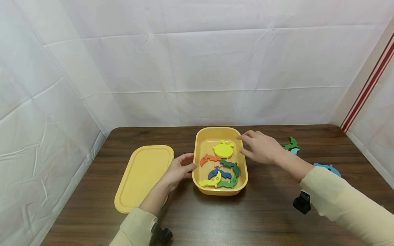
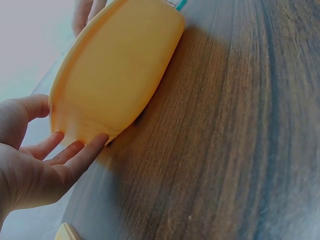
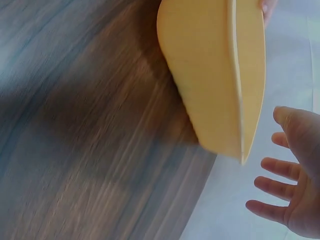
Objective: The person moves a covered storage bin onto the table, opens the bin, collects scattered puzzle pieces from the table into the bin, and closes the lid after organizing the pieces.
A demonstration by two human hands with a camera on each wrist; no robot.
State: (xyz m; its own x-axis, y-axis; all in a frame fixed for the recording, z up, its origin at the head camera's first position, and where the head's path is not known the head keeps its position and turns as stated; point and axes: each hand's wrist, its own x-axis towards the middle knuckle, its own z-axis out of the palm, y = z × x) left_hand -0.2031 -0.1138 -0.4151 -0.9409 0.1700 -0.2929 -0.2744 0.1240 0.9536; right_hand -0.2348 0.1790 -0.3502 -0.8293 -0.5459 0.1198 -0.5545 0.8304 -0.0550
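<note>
A yellow plastic box (image 1: 220, 192) stands on the table with flat animal-shaped pieces in it. Among them are a yellow turtle-like piece (image 1: 223, 150), an orange piece (image 1: 207, 159), a blue piece (image 1: 226, 175) and a green piece (image 1: 235, 169). At the box's left side, my left hand (image 1: 180, 169) holds the wall, thumb over the rim and fingers against the outside; the left wrist view shows these fingers (image 2: 82, 155). My right hand (image 1: 261, 147) hovers by the right rim with spread fingers. In the right wrist view, this hand (image 3: 300, 185) appears apart from the box and holds nothing.
Left of the box lies a yellow lid (image 1: 144, 176), partly behind my left forearm. Beyond my right arm are a green crescent-like piece (image 1: 290, 143), a light blue piece (image 1: 294, 151) and a blue piece (image 1: 329, 168). White sheeting (image 1: 197, 68) hangs behind the dark wooden table (image 1: 246, 222).
</note>
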